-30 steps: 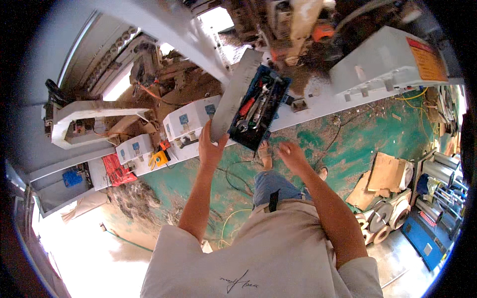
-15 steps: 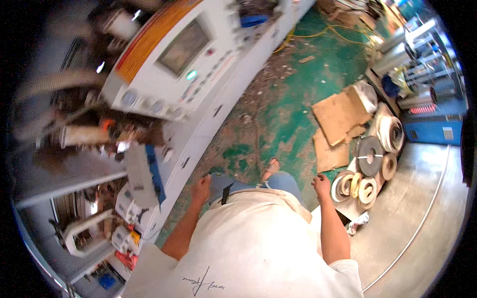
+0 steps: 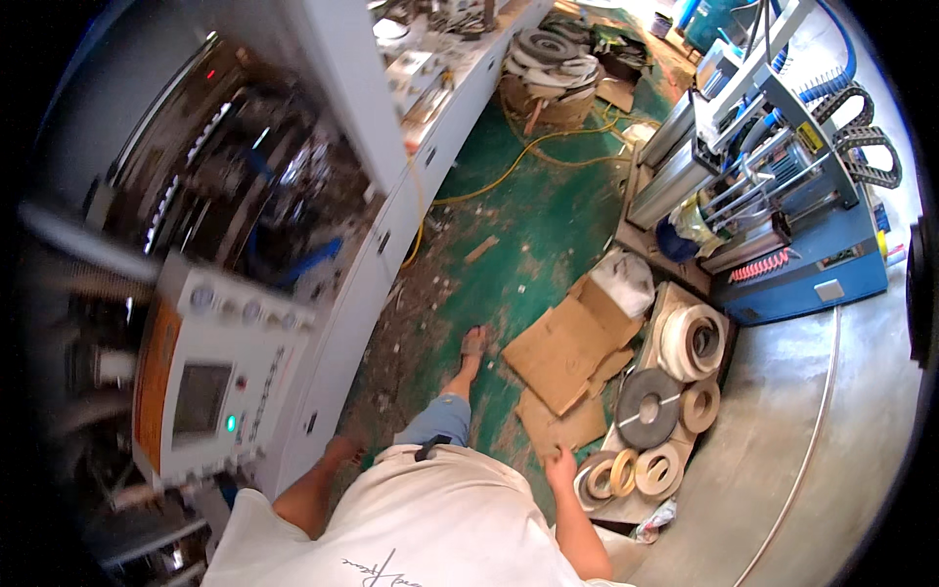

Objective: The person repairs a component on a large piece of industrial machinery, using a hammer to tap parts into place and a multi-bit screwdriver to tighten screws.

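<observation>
- Your right hand [image 3: 560,466] hangs low at your side, its fingers [image 3: 567,453] loosely curled and holding nothing; it shows just above the rolls of edge banding [image 3: 626,472] on the floor, and you cannot tell from this view whether it touches them.
- Your left hand [image 3: 344,449] is down by the base of the white machine cabinet [image 3: 342,333]; whether its fingers are spread or closed cannot be told, as the hand is small and partly hidden by your shirt.
- The rolls nearest your right hand are flat coils, tan and pale, lying side by side on a low board; a larger grey coil [image 3: 648,407] and a thick white roll [image 3: 693,340] lie just beyond them.
- Flattened cardboard sheets [image 3: 562,352] lie on the green floor [image 3: 548,215] between your foot [image 3: 473,342] and the rolls.
- A control panel [image 3: 210,382] with a small screen and a lit green button stands to your left.
- A blue machine [image 3: 802,245] stands to the right.
</observation>
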Demonstrator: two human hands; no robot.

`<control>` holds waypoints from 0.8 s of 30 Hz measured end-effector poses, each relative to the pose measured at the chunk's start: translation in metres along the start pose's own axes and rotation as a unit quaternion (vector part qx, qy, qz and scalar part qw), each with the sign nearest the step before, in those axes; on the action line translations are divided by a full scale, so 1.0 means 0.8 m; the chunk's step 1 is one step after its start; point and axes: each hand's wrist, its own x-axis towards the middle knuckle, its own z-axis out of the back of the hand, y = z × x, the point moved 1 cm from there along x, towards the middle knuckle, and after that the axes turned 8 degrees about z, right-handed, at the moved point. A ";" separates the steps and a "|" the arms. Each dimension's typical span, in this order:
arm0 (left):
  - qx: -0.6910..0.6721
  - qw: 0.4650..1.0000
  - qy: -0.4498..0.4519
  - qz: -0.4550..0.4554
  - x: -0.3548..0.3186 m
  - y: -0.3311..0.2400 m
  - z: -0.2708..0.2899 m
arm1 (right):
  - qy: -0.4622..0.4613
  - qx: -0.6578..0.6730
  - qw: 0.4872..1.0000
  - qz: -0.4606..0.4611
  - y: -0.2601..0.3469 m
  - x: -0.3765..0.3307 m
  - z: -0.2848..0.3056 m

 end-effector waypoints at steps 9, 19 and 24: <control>-0.054 0.994 -0.002 0.096 0.311 -0.421 0.460 | -0.033 0.141 0.949 -0.279 0.021 0.153 0.165; -0.071 0.996 -0.032 0.048 0.553 -0.881 0.797 | 0.105 -0.068 0.992 -0.001 0.022 0.617 0.223; -0.092 0.964 -0.230 -0.094 0.620 -0.966 0.881 | 0.044 0.090 0.995 0.002 0.145 0.962 0.394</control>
